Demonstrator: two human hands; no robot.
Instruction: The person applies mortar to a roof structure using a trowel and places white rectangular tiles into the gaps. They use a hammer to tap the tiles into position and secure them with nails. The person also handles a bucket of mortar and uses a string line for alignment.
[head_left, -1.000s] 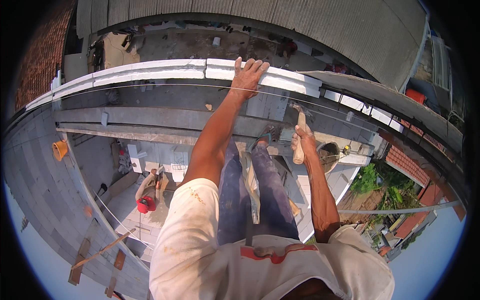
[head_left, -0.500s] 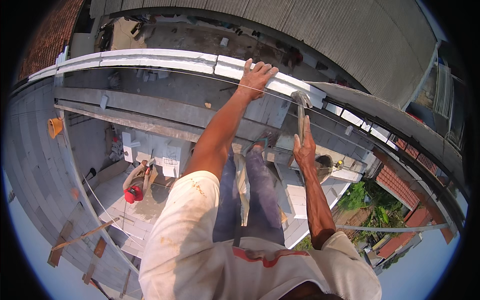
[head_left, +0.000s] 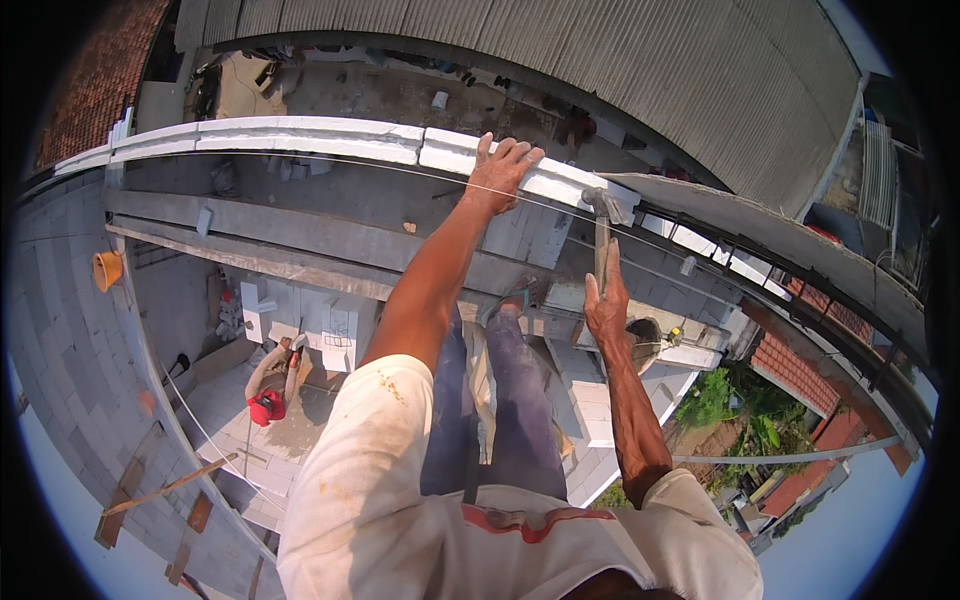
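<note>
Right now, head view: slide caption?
Left hand on a white block; right hand holds a hammer by the block's right end.

Left of left hand, a short bare stretch of block up to a thin joint; neighbouring blocks butt close there. Right of the hand, bare top as far as hammer, its head at the right end; contact unclear. Slab crowds that end. String runs along the near side, crossing left wrist and hammer in view: main snag, depth hard to judge. Between forearms, open air above beam and legs. Bucket beside right hand in view, seemingly lower.
</note>
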